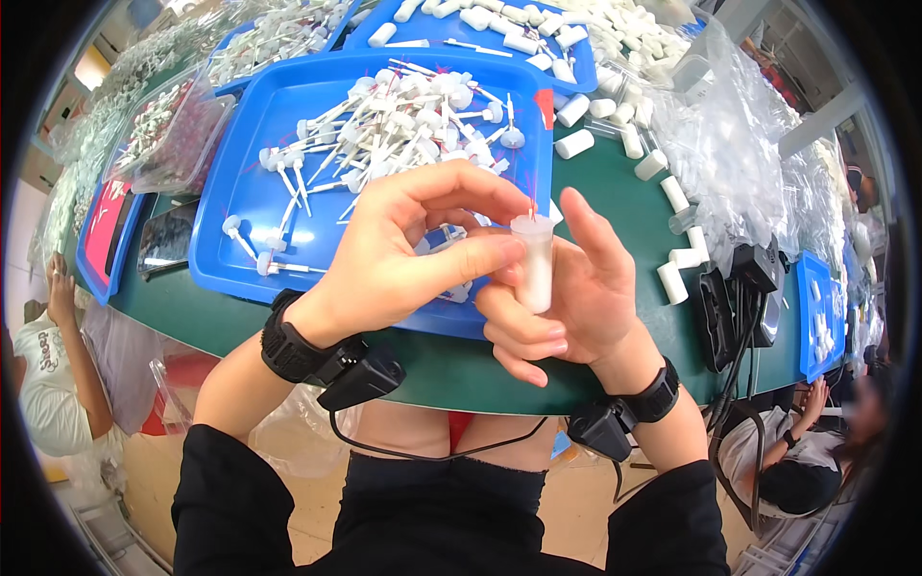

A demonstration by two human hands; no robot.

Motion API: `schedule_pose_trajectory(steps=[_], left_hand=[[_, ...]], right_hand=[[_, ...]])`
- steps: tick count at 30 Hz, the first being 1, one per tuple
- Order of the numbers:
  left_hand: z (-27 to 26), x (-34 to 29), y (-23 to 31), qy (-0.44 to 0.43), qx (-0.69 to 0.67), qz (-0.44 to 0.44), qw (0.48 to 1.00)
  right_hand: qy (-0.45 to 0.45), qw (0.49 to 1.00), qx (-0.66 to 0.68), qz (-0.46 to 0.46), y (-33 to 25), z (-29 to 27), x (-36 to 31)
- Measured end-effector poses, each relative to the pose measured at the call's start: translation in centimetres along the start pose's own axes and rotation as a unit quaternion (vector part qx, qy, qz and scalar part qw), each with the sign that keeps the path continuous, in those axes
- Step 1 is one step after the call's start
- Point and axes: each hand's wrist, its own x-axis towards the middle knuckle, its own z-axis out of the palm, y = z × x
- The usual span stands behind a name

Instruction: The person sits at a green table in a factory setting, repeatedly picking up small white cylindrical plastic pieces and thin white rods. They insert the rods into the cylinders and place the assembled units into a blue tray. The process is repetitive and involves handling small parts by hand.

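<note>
Between my two hands is a small white cylinder (pixel 538 278) with a translucent upper end, held nearly upright. Thin red strands stick out of its top. My left hand (pixel 403 250) pinches it from the left, the thumb on its side and the index fingertip at its upper rim. My right hand (pixel 586 298) has its fingers curled around the lower part, while its thumb stands up apart from it. Just behind my hands lies a blue tray (pixel 230 206) with a heap of white stick-like parts (pixel 384 134) with translucent round caps and red strands.
Another blue tray (pixel 581 77) with white cylinders stands behind. Loose white cylinders (pixel 574 144) and clear plastic bags (pixel 730 144) cover the right. A black device with cables (pixel 744 298), a phone (pixel 168 238) and a clear box (pixel 182 134) also lie there. People sit at both sides.
</note>
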Motion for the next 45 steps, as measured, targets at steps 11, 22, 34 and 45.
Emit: schedule_pose_trajectory(steps=[11,22,34,45], left_hand=[[-0.7,0.0,-0.4,0.037,0.222,0.173,0.959],[0.1,0.2,-1.1,0.068,0.161,0.162,0.971],[0.2,-0.2,-0.2,0.001,0.093,0.087,0.992],[-0.2,-0.2,-0.3,0.002,0.192,0.158,0.969]], right_hand=[[0.2,0.935,-0.288,-0.046,0.2,1.7,0.0],[0.083,0.995,-0.061,-0.002,-0.1,1.0,-0.2],[0.061,0.998,-0.01,0.005,0.0,1.0,0.3],[0.042,0.999,0.004,-0.017,1.0,0.2,0.1]])
